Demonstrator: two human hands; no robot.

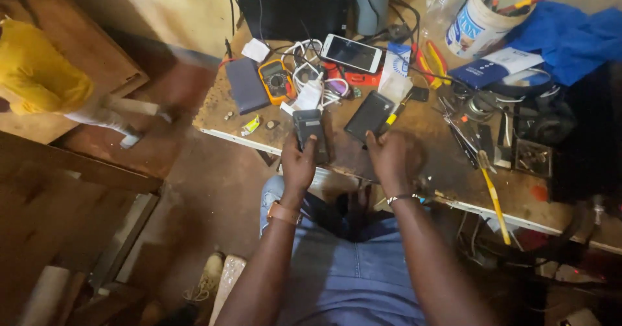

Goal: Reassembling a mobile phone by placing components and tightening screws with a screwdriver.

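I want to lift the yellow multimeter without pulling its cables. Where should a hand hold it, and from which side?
Grip the yellow rectangular multimeter across its two long sides, coming from above. It lies flat, dial up, on the worn wooden workbench. The dark flat power bank lies close on one side and the tangled white cables on the other, so a low sideways approach looks blocked.

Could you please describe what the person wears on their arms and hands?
Both forearms are bare, without sleeves or gloves. The left hand has a tan strap, seemingly a watch band, around its wrist. The right hand has a thin, pale-patterned bracelet at its wrist.
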